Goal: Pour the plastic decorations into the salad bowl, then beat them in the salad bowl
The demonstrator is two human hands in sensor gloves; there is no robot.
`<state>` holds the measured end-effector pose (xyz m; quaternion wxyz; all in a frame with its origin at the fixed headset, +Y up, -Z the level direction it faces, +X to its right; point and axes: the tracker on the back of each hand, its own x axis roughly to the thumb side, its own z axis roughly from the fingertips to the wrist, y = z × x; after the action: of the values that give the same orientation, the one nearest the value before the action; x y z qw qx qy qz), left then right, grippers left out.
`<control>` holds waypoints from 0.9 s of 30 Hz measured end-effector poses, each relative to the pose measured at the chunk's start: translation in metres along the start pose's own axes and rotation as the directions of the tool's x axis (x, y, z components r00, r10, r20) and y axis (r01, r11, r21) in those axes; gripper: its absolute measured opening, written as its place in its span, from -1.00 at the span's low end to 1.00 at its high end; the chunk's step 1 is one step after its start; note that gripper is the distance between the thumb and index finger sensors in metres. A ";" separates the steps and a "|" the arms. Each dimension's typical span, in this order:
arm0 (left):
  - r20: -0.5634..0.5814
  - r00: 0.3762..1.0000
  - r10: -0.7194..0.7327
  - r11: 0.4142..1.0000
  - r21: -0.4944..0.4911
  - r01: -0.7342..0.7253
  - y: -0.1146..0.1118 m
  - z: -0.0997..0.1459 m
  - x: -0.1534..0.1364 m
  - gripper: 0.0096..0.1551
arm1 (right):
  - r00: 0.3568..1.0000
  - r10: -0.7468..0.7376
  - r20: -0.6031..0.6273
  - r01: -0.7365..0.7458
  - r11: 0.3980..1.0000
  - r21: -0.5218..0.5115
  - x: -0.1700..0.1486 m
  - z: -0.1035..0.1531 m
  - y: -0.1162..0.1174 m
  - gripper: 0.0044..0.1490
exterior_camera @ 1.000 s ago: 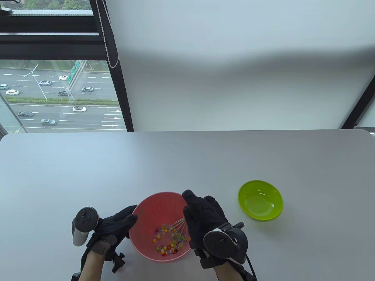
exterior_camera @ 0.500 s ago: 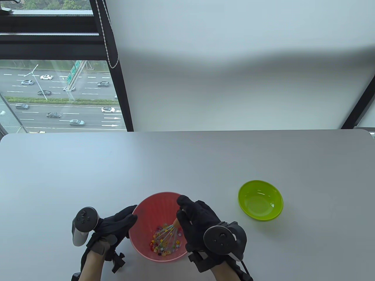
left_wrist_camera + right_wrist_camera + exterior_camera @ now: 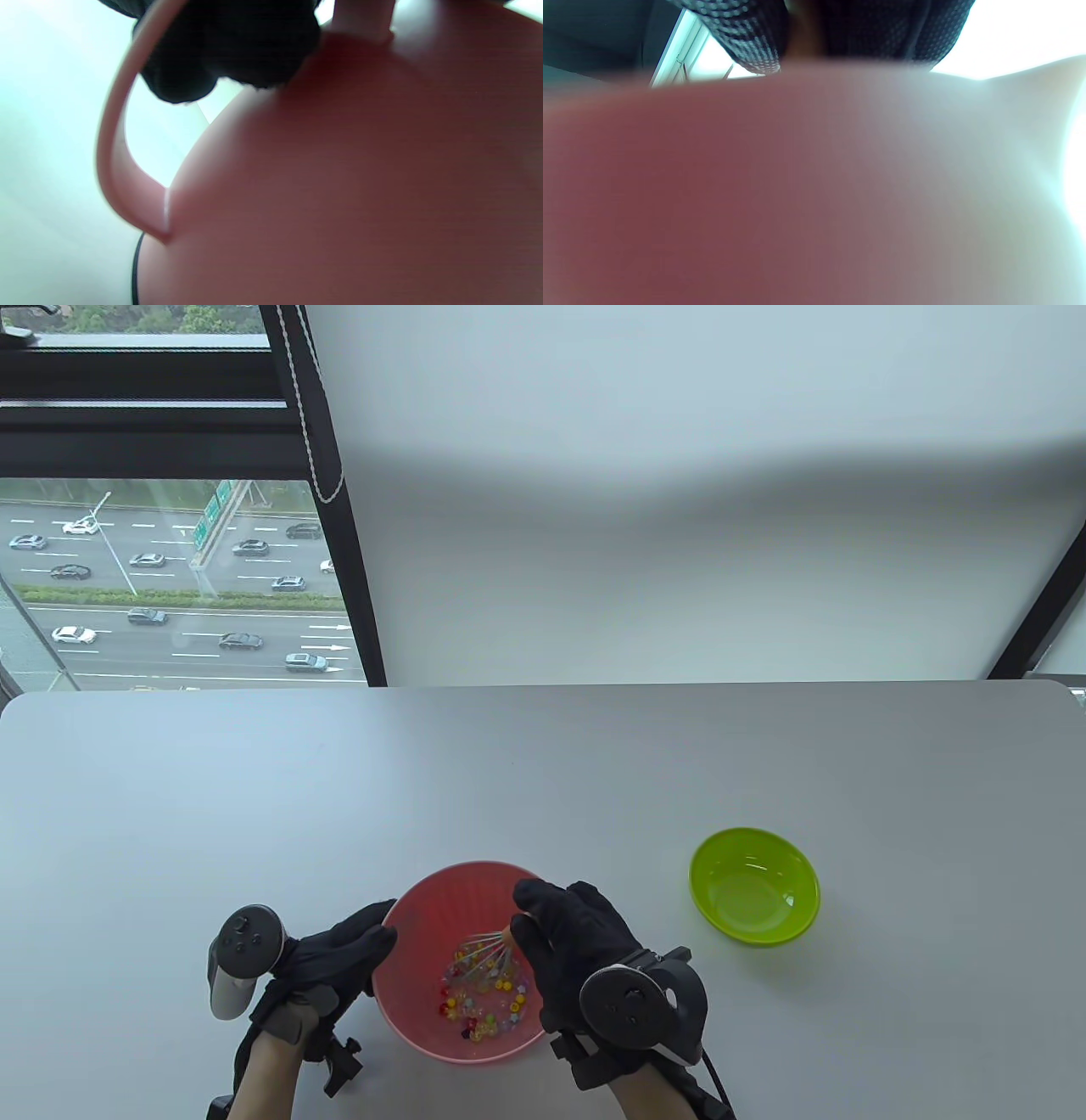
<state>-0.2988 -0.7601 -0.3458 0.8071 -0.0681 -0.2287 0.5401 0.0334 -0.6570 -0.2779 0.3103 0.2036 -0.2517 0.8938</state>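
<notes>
A pink salad bowl [image 3: 422, 902] stands near the table's front edge, with several small coloured plastic decorations [image 3: 475, 1005] scattered on its bottom. My right hand [image 3: 564, 937] hovers over the bowl's right side and grips the orange handle of a wire whisk [image 3: 486, 955], whose wires dip among the decorations. My left hand [image 3: 344, 954] cups the bowl's left outer wall, thumb near the rim. The left wrist view is filled by the bowl's wall [image 3: 339, 190], with the gloved fingers [image 3: 229, 51] at the top. The right wrist view shows blurred bowl [image 3: 712, 190] under the fingers [image 3: 746, 38].
An empty green bowl [image 3: 753, 885] sits to the right of the pink one, a hand's width away. The grey table [image 3: 543, 780] stretches behind both bowls to a window and a white wall.
The right hand has swept the whisk from the bowl's right side leftwards and then towards its far side, and the decorations have shifted about. The left hand has stayed on the bowl.
</notes>
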 end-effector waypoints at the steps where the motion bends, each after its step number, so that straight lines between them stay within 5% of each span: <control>1: 0.000 1.000 0.000 1.000 0.000 0.000 0.000 0.000 0.000 -0.07 | 1.000 0.016 0.004 -0.016 1.000 -0.008 0.000 0.000 -0.001 -0.42; 18: 0.001 1.000 0.003 1.000 -0.002 -0.003 0.000 0.000 0.000 -0.06 | 0.994 0.108 0.020 -0.106 0.992 -0.067 0.000 0.002 -0.011 -0.42; 27: 0.001 1.000 0.005 1.000 -0.001 -0.005 0.000 0.000 0.000 -0.06 | 0.999 -0.032 0.009 0.032 0.999 0.000 -0.001 0.001 -0.005 -0.41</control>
<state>-0.2985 -0.7601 -0.3461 0.8055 -0.0691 -0.2293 0.5421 0.0372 -0.6546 -0.2760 0.3235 0.2120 -0.2498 0.8877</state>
